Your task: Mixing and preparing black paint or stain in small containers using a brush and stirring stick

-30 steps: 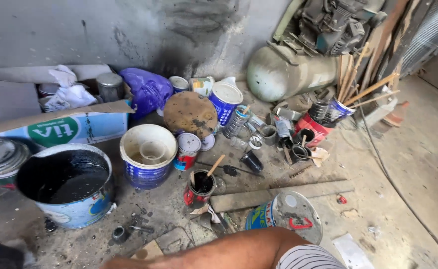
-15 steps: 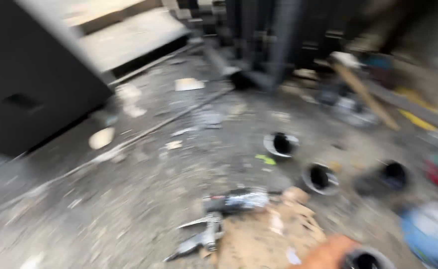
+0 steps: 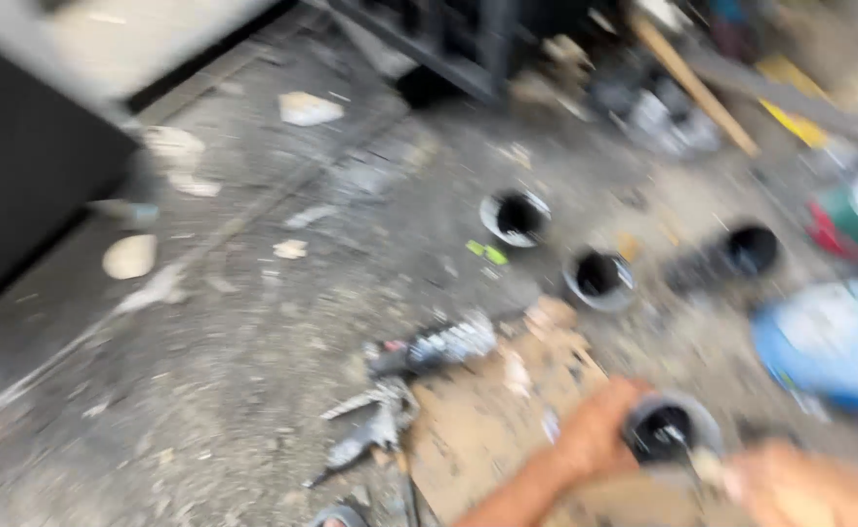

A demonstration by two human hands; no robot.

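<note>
Gripping a small round can (image 3: 671, 429) with a dark inside, the left hand (image 3: 595, 429) wraps its fingers about the can's side low in the head view. The right hand (image 3: 799, 483) sits just beside the can at the lower right; blur hides whether it is clenched, though a thin stick-like thing (image 3: 694, 459) reaches from it toward the can's mouth.

Three more open cans with dark insides stand on the concrete floor (image 3: 253, 332) beyond the hands: one pale-rimmed (image 3: 515, 217), one grey (image 3: 599, 277) and one black (image 3: 749, 250). One flat piece of cardboard (image 3: 487, 429) lies under the left forearm, with one pair of pliers (image 3: 370, 429) and one ribbed dark tool (image 3: 434, 346) just beside its left edge. One blue bucket (image 3: 834, 342) is at the right edge. One wooden stick (image 3: 692, 83) lies at the top.
</note>
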